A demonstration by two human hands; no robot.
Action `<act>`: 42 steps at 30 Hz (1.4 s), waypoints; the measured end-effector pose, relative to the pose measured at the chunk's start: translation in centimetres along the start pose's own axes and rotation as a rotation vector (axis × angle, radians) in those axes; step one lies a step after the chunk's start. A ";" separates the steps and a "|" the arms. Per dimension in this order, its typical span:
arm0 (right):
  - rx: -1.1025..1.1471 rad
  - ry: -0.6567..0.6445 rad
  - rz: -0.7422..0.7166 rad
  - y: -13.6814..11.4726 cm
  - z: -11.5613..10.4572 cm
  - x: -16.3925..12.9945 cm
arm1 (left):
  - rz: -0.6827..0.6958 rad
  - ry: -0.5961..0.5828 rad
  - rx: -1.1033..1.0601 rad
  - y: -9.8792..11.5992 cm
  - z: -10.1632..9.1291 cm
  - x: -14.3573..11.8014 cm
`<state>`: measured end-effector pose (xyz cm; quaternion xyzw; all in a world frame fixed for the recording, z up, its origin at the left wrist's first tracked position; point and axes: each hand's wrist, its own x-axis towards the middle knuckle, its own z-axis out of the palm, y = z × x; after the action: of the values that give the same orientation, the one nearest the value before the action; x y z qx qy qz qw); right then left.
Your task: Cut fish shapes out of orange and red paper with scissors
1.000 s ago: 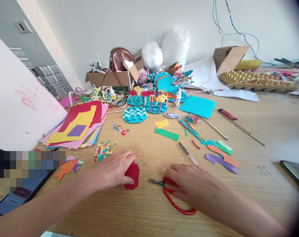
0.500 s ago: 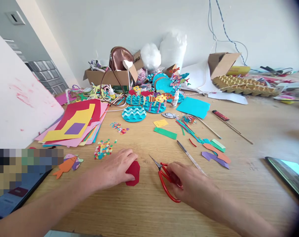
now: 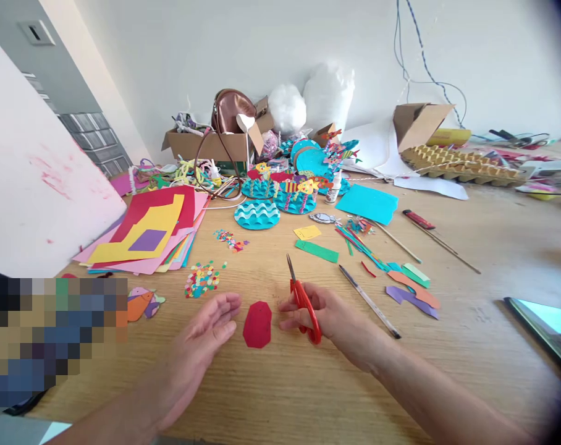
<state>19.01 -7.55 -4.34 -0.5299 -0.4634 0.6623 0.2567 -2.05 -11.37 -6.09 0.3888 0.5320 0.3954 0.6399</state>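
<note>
A red paper piece (image 3: 257, 325) with clipped corners lies flat on the wooden table between my hands. Just left of it is my left hand (image 3: 214, 327), fingers apart and holding nothing. My right hand (image 3: 315, 309), on the other side, grips red-handled scissors (image 3: 304, 309) whose closed blades point away from me. Beyond my left hand lie a scatter of round confetti (image 3: 201, 279) and some paper fish (image 3: 140, 305). A pen (image 3: 368, 300) rests to the right of the scissors.
Stacked coloured paper (image 3: 144, 228) is at the left. Blue wavy paper bases (image 3: 256, 214) with fish stand toward the back, beside a white bottle (image 3: 333, 188). Paper scraps (image 3: 413, 289), a blue sheet (image 3: 367, 204) and a phone (image 3: 542, 330) lie to the right.
My left hand has let go of the red paper and moved left, opening. My right hand has turned the scissors upright, closer to the paper, and their blades now point away from me.
</note>
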 end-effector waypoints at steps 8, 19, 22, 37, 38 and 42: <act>0.154 -0.042 0.034 0.6 1.8 -0.2 | 0.020 -0.022 -0.124 0.3 1.5 0.7; 0.261 0.020 -0.001 1.4 2.6 -0.4 | -0.039 -0.033 -0.164 0.5 2.0 1.6; 0.273 0.020 -0.013 1.5 2.7 -0.3 | -0.042 -0.063 -0.142 0.6 2.1 1.9; 0.312 0.049 -0.062 2.5 2.9 0.0 | 0.118 -0.278 0.214 -1.1 2.9 2.9; 0.305 0.043 -0.066 2.5 2.9 -0.1 | 0.114 -0.267 0.194 -1.3 3.0 2.9; 0.293 0.075 -0.076 2.1 2.4 -0.2 | 0.097 -0.169 0.116 -1.3 3.2 3.4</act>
<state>17.10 -9.48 -6.08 -0.4932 -0.3716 0.6922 0.3735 1.62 -8.93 -8.14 0.4823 0.4786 0.3604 0.6391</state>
